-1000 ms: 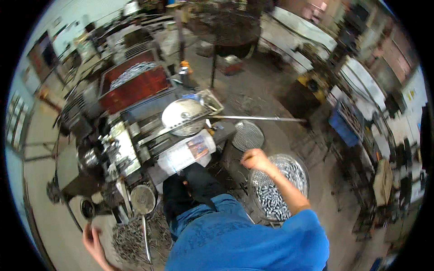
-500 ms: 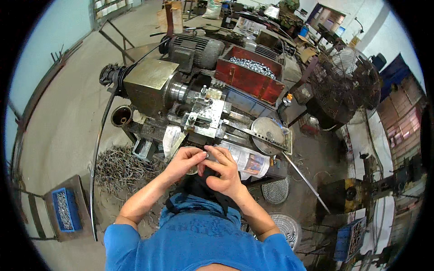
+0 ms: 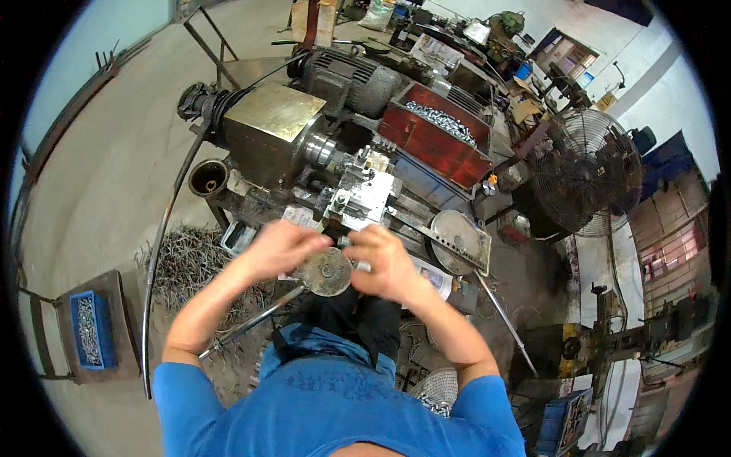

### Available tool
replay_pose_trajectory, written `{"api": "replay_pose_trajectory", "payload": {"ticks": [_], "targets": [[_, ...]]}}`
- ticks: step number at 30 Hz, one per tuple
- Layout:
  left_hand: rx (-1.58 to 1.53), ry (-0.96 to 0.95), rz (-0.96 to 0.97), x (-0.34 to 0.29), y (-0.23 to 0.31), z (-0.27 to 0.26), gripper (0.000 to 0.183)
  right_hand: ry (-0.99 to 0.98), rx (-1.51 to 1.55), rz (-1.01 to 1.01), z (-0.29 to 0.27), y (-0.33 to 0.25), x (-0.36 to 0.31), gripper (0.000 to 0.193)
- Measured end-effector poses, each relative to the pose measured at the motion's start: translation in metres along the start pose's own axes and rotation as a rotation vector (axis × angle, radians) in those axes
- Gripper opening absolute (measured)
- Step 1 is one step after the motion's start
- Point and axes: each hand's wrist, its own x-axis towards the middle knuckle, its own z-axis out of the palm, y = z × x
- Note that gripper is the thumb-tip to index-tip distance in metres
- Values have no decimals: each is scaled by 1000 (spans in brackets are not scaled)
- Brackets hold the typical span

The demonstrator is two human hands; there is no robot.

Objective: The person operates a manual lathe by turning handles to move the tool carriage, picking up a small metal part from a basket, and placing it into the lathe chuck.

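Note:
My left hand [image 3: 288, 248], blurred by motion, hovers over the near side of a small metal lathe [image 3: 362, 198]; whether it holds anything cannot be made out. My right hand [image 3: 382, 263] is to the right of it, fingers curled inward and also smeared. A small pale piece shows at its fingers, too unclear to name. Below and between the hands is a round metal disc [image 3: 327, 272] with a rod handle [image 3: 255, 320] slanting down to the left. The lathe's spindle [image 3: 320, 149] and tool block lie just beyond my fingers.
A red box of small metal parts [image 3: 442, 137] stands behind the lathe. On its right are another round wheel [image 3: 459, 240] and a large fan [image 3: 586, 171]. Metal shavings [image 3: 190, 270] heap at left, near a blue crate of parts [image 3: 91, 331]. A perforated basket [image 3: 438, 390] sits low right.
My hands were together at a small metal piece; now they are apart, the left moved up and left. The view has shifted, and the round disc and its rod handle now show between them.

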Motion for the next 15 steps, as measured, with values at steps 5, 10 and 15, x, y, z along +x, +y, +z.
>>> {"api": "replay_pose_trajectory", "payload": {"ticks": [5,10,15], "targets": [[-6,489,-243,-55,-51,-95,20,-96,-350,96,6,87,82,29],[590,546,-522,-156,-120,-143,34,-284,-568,276,47,143,133,23],[481,471,-602,-216,-175,-99,50,-290,-471,289,64,168,138,29]]}}
